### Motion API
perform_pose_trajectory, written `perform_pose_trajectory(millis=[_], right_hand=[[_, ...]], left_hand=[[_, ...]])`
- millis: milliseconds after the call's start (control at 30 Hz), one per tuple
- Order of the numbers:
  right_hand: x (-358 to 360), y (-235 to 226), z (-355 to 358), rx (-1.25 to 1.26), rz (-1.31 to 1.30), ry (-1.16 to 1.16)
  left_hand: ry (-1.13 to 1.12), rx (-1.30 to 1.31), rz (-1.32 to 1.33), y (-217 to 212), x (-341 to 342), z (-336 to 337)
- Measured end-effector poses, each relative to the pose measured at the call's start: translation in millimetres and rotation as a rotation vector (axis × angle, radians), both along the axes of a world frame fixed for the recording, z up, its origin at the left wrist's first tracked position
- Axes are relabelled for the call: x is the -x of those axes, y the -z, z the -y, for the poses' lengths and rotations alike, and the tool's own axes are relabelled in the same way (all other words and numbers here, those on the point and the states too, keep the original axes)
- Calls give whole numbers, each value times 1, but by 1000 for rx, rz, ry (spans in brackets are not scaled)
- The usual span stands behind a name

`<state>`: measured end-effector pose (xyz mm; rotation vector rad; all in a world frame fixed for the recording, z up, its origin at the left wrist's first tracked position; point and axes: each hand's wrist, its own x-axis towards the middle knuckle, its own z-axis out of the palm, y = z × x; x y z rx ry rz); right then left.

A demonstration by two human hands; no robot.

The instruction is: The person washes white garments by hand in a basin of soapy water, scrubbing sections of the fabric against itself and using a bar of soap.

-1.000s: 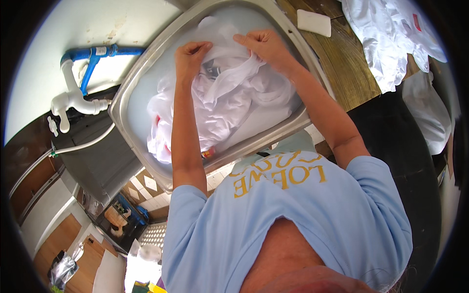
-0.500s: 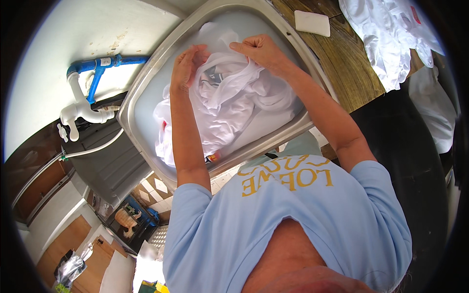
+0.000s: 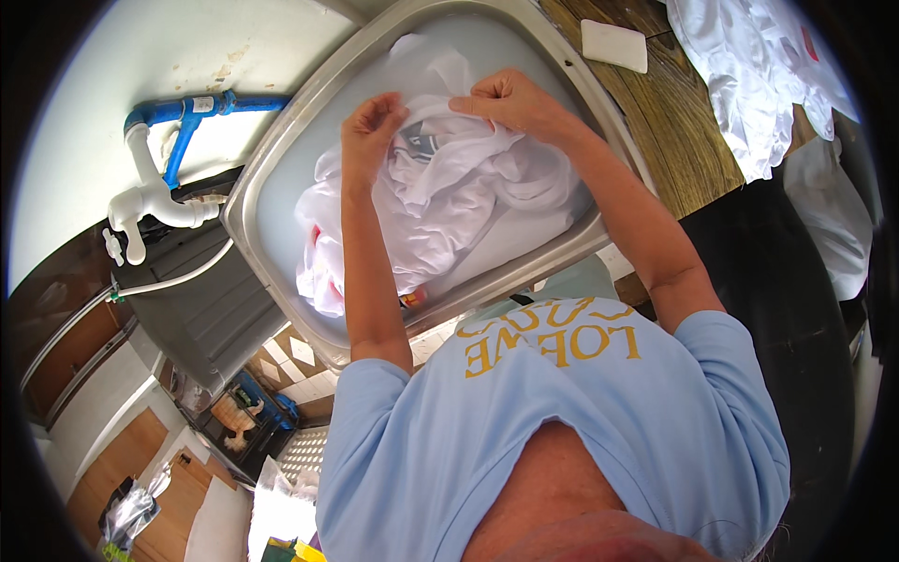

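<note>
A heap of wet white clothing (image 3: pixel 440 220) lies in cloudy water in a grey basin (image 3: pixel 251 201). One garment in the heap carries a dark printed patch (image 3: pixel 419 145), and small red spots show at the heap's left side. Above the heap, my left hand (image 3: pixel 370 136) pinches the edge of a white garment (image 3: pixel 440 110) with curled fingers. My right hand (image 3: pixel 513 101) grips the same edge a short way to the right, thumb against bent fingers. The garment's lower part sinks into the heap and cannot be followed.
A white rectangular block (image 3: pixel 614 46) rests on the wooden tabletop (image 3: pixel 670 112) at the right. Beside it, white clothes (image 3: pixel 740 84) hang over the edge. At the left are a white tap (image 3: pixel 154 201), blue pipes (image 3: pixel 183 140) and a thin white hose (image 3: pixel 183 283).
My left hand has moved slightly right and its fingers have closed on the cloth. My right hand stays near the same spot, now lower over the garment edge.
</note>
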<state>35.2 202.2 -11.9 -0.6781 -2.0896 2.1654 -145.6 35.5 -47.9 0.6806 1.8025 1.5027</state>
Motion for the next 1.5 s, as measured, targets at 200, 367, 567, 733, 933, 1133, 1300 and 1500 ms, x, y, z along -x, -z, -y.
perform_pose_trajectory(millis=[200, 367, 567, 733, 933, 1133, 1300, 1500], right_hand=[[-4, 3, 0, -26, 36, -263], [-4, 1, 2, -26, 62, -296], [2, 5, 4, 100, 40, -27], [7, 10, 3, 374, -49, 194], [7, 16, -2, 612, -245, 143], [9, 11, 1, 588, -150, 197], [11, 3, 2, 661, -137, 254], [13, 10, -5, 731, -168, 280]], left_hand=[[186, 59, -175, -8, -17, 17], [203, 98, -66, -7, -17, 25], [-76, -35, -217, -23, -27, 25], [-91, -38, -283, -36, -68, 27], [29, 83, -678, -48, -112, 31], [-210, -123, -9, -49, -104, 40], [-196, -61, 75, -52, -78, 35], [-185, -114, 232, -53, -66, 32]])
